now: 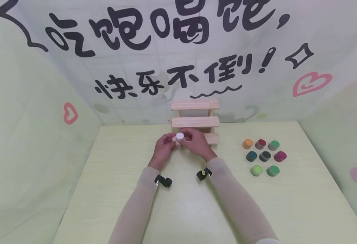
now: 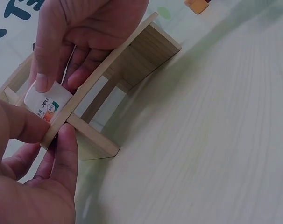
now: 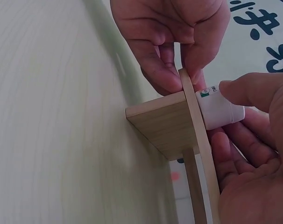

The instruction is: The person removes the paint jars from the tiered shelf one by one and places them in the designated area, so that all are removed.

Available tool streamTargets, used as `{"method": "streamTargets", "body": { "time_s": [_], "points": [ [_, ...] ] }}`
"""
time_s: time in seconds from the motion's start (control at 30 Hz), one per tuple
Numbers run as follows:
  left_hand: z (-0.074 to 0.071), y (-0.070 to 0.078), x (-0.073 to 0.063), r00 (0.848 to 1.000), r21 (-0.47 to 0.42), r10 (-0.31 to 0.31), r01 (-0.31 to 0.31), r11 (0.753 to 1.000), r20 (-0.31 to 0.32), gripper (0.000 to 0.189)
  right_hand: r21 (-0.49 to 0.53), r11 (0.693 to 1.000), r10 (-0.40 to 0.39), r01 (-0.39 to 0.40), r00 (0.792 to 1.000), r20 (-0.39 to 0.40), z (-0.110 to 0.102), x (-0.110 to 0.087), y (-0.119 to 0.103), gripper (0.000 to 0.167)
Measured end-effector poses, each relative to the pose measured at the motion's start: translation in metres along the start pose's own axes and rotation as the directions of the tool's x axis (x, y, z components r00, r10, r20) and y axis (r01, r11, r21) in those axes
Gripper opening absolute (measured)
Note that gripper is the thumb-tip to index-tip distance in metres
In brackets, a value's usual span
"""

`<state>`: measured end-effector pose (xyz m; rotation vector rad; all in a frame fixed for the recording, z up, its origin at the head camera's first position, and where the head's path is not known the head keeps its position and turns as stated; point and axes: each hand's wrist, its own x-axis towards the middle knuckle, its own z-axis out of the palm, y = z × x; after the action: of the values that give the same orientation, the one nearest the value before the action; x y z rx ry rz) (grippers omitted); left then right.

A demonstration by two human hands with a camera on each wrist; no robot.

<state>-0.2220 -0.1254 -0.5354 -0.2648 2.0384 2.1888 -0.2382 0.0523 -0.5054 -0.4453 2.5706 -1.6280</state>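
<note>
A small white paint jar [image 1: 180,136] with a printed label stands on the left end of the lowest step of a three-tier wooden rack [image 1: 195,122]. My right hand [image 1: 198,145] holds this jar between thumb and fingers from the right. At the same end of the step, my left hand [image 1: 162,150] pinches the board, fingers above and below it, its upper fingertip close beside the jar. The right wrist view shows the jar [image 3: 221,111] with its base against the board [image 3: 200,126] and the right thumb on its side.
To the right on the table [image 1: 120,203] stand several coloured jars in rows, among them an orange jar [image 1: 247,144], a dark red jar [image 1: 260,144], a black jar [image 1: 265,156] and a light green jar [image 1: 256,170]. A printed cloth [image 1: 135,112] hangs behind the rack.
</note>
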Motion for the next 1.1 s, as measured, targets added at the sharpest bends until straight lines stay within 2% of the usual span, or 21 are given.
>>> {"method": "streamTargets", "body": {
  "time_s": [0.5, 1.1],
  "points": [
    [-0.001, 0.001, 0.001, 1.000, -0.024, -0.009, 0.008, 1.000, -0.006, 0.040, 0.057, 0.998, 0.001, -0.001, 1.000, 0.003, -0.007, -0.008, 0.000, 0.041],
    [-0.001, -0.001, 0.001, 1.000, -0.037, 0.010, -0.010, 0.999, 0.002, 0.039, 0.034, 0.999, -0.026, 0.027, 0.998, -0.053, -0.037, -0.038, 0.010, 0.041]
  ]
}}
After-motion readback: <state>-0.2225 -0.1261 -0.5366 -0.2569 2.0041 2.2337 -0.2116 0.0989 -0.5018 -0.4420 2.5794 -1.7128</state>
